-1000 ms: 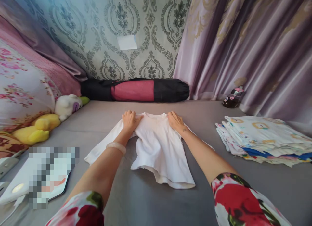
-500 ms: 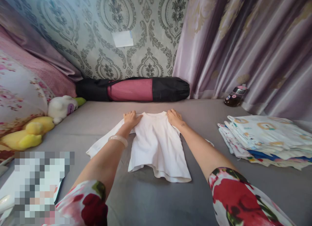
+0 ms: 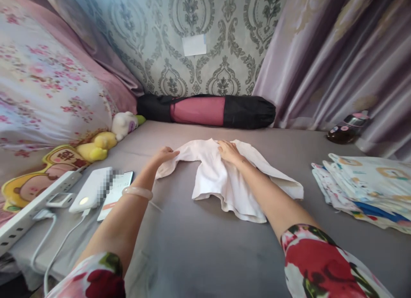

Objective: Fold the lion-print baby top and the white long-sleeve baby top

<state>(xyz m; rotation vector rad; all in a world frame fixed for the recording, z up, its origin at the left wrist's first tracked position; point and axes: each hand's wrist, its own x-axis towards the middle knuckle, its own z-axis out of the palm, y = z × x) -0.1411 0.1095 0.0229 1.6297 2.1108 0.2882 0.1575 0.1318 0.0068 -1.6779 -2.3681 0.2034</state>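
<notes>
Left hand [image 3: 165, 154] pinches one sleeve [image 3: 166, 168] of a white shirt [image 3: 208, 178] | right hand [image 3: 229, 152] lies over the shirt's upper part, whether gripping I cannot tell | shirt rumpled on gray sheet [image 3: 199, 255], left of folded cloths [image 3: 369, 178]

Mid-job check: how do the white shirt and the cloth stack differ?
The white shirt is plain; the cloth stack carries coloured prints. The white shirt lies partly spread, sleeves out; the cloth stack sits folded in layers. Both rest on the grey sheet.
</notes>
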